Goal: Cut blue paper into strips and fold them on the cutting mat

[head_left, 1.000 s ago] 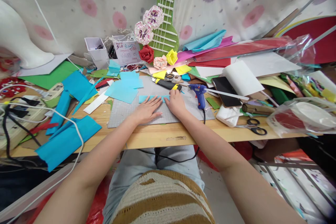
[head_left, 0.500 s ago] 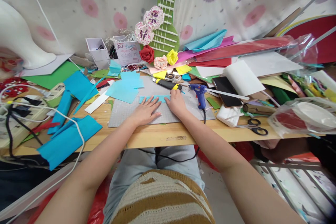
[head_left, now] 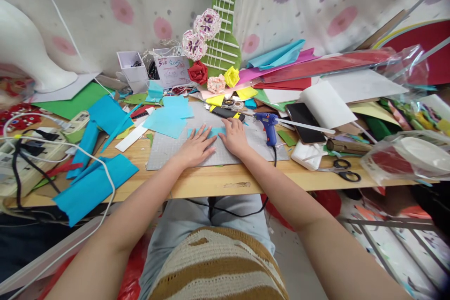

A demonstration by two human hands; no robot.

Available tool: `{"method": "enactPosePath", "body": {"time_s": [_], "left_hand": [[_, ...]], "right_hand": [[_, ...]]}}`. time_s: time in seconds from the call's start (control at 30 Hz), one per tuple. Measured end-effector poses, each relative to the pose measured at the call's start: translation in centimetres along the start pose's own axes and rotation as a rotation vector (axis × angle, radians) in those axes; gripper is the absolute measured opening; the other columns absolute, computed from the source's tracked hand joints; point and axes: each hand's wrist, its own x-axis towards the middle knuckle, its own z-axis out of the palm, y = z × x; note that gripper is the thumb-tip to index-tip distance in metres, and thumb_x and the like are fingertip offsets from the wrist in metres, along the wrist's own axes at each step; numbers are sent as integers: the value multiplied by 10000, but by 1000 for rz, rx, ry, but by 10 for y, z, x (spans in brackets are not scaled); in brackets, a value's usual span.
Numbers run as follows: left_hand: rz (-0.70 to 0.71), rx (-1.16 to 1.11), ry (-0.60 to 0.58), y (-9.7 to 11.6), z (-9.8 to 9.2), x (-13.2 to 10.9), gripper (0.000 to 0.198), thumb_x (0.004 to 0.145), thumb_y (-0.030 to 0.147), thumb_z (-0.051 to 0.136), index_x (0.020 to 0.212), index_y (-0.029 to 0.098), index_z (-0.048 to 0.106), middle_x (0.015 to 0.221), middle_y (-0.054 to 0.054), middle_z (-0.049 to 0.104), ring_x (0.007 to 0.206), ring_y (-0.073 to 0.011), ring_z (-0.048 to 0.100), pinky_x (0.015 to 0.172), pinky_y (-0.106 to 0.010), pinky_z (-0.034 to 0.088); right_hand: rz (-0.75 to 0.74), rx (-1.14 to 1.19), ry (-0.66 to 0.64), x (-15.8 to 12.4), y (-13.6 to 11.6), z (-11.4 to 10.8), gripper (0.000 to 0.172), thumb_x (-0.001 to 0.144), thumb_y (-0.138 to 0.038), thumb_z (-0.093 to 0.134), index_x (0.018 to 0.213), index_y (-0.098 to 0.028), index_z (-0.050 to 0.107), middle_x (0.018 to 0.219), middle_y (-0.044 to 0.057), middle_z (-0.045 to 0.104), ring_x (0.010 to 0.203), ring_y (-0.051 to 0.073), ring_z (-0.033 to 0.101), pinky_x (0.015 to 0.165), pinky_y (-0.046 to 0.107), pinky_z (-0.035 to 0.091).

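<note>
On a grey cutting mat (head_left: 161,153) lies a narrow strip of light blue paper (head_left: 215,131), partly covered by my fingers. My left hand (head_left: 198,146) rests flat with fingers spread over the strip's left part. At the strip's right end is my right hand (head_left: 233,137), its fingers apart and pressing down on paper and mat. Just beyond my right fingertips lies a black and yellow utility knife (head_left: 225,112). A blue glue gun (head_left: 269,129) with a white glue stick in it sits to the right. Light blue paper sheets (head_left: 167,123) overlap the mat's left side.
Scissors (head_left: 342,170), a black phone (head_left: 305,123) and a white paper roll (head_left: 326,103) lie to the right. Blue crepe paper (head_left: 96,187) and a power strip (head_left: 24,164) with cables are at left. A green guitar-shaped piece (head_left: 225,51) with paper flowers stands behind.
My right hand's fingers have spread out from a more curled pose and moved slightly left. My left hand stays flat on the strip, nearly unmoved.
</note>
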Motion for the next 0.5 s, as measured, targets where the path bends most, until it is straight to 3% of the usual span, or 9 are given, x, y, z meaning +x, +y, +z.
{"method": "enactPosePath", "body": {"time_s": [0.3, 0.5], "left_hand": [[-16, 55, 34, -21, -17, -10, 412, 932, 406, 309, 1251, 300, 546, 1502, -1, 266, 1416, -243, 75, 1139, -506, 89], [-38, 76, 27, -37, -23, -22, 387, 928, 397, 330, 1216, 312, 574, 1489, 11, 298, 1416, -235, 85, 1139, -513, 96]], "right_hand": [[82, -9, -31, -1, 12, -5, 560, 815, -303, 553, 1335, -156, 406, 1306, 175, 438, 1210, 311, 356, 962, 463, 330], [95, -10, -39, 1, 11, -4, 566, 806, -301, 571, 1331, -161, 411, 1302, 172, 442, 1215, 307, 351, 965, 463, 331]]}}
